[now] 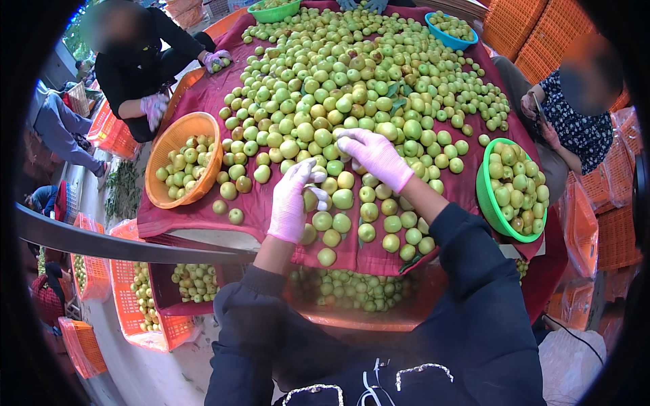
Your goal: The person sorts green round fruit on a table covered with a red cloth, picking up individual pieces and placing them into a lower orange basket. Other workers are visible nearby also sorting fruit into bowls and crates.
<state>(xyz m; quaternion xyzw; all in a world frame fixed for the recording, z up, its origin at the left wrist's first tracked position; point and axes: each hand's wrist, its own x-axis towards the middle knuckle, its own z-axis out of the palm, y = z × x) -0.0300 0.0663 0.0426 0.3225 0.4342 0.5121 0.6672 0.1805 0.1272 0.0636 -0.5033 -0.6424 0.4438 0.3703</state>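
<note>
A large heap of small round green fruit (pixel 379 95), like jujubes, some with brown patches, covers a dark red cloth (pixel 237 37). My left hand (pixel 292 204), in a pinkish-white glove, curls its fingers round a green fruit (pixel 310 200) at the near side of the heap. My right hand (pixel 376 157), gloved alike, reaches over the heap just beyond it, fingers bent down among the fruit. What lies under those right fingertips is hidden. Loose fruit (pixel 326 256) is scattered on the cloth between my forearms.
An orange basket (pixel 152 176) of fruit stands left, a green one (pixel 484 193) right, a blue one (pixel 447 39) far right. Below the table edge is an orange crate (pixel 352 319) with fruit. Co-workers sit left (pixel 135 74) and right (pixel 589 135); gloved hands (pixel 362 5) show opposite.
</note>
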